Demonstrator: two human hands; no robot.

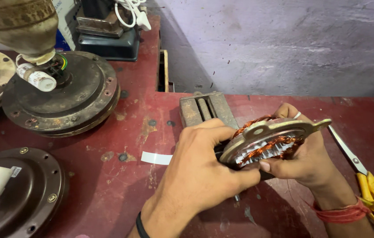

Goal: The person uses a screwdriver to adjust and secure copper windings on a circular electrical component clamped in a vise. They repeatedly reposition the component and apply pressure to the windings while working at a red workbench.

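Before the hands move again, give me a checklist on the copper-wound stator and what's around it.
1. Both hands on stator: ok, left hand and right hand grip it.
2. Copper windings intact: cannot tell, partly hidden.
3. Vise under the stator: ok, whether it clamps, cannot tell.
4. Scissors apart from hands: ok, beside the right wrist.
5. White strip flat on red bench: ok.
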